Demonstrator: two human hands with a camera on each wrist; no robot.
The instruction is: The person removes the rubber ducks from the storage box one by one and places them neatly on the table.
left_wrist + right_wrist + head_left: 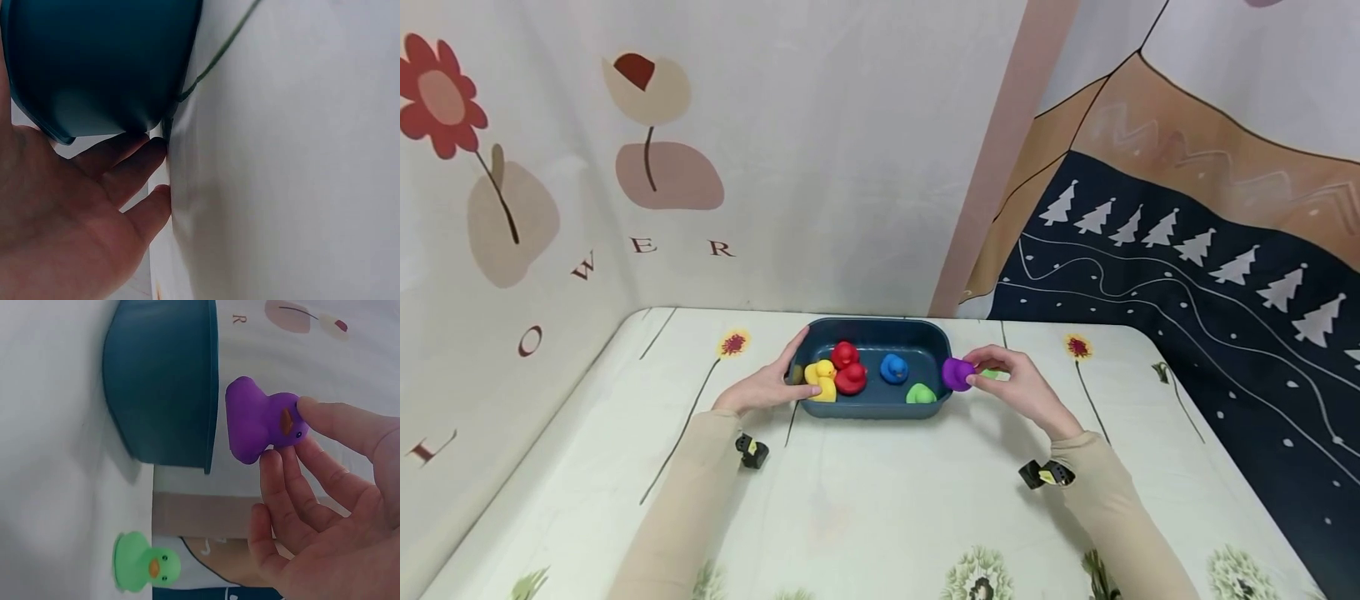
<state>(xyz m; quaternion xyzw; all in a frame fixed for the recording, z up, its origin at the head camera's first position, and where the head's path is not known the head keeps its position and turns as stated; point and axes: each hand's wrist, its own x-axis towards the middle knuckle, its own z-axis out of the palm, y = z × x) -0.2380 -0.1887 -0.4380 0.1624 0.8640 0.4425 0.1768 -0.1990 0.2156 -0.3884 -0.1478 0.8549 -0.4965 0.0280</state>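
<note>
A dark blue plastic basin [872, 410] stands on the table with rubber ducks inside. My left hand [767, 385] grips its left end, thumb over the rim beside a yellow duck [822, 388] and fingers along the outer wall; the left wrist view shows these fingers under the basin's end [100, 69]. In the right hand [1011, 385] a purple duck [957, 375] is pinched by the head between thumb and fingers, just at the basin's right rim. A green duck [140, 562] sits on the table, mostly hidden behind that hand in the head view.
Inside the basin are red ducks [852, 379], a blue duck [894, 368] and another green duck [921, 394]. A patterned cloth covers the table [880, 500]. Printed curtains [835, 167] hang close behind the basin.
</note>
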